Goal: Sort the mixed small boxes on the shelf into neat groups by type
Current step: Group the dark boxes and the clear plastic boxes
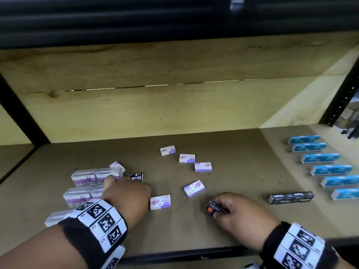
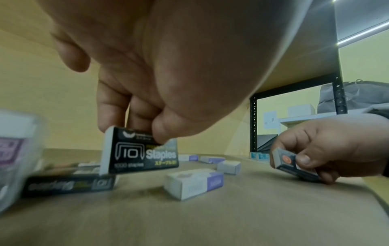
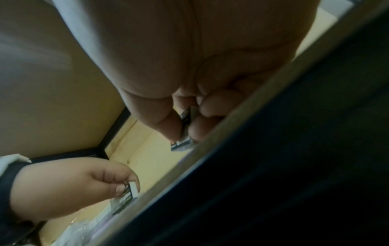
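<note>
Left hand (image 1: 128, 197) pinches black staples box (image 2: 140, 154) on edge, long axis sideways, above another black box (image 2: 69, 184) by clear clip cases (image 1: 85, 178); right hand (image 1: 236, 212) fingers clamp tilted orange-dot box (image 1: 213, 208) near shelf (image 1: 223, 226) front; purple boxes (image 1: 194, 188) scattered between; blue boxes (image 1: 320, 158) rowed right.

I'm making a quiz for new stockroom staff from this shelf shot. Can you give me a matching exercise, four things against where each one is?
Things
1. blue boxes
2. clear paper clip cases
3. black staples box
4. black box with orange dot

Places
A. in the left hand's grip
B. in a row along the right side of the shelf
C. in the right hand's grip
D. clustered at the left of the shelf

Pairs: 1-B, 2-D, 3-A, 4-C
</note>
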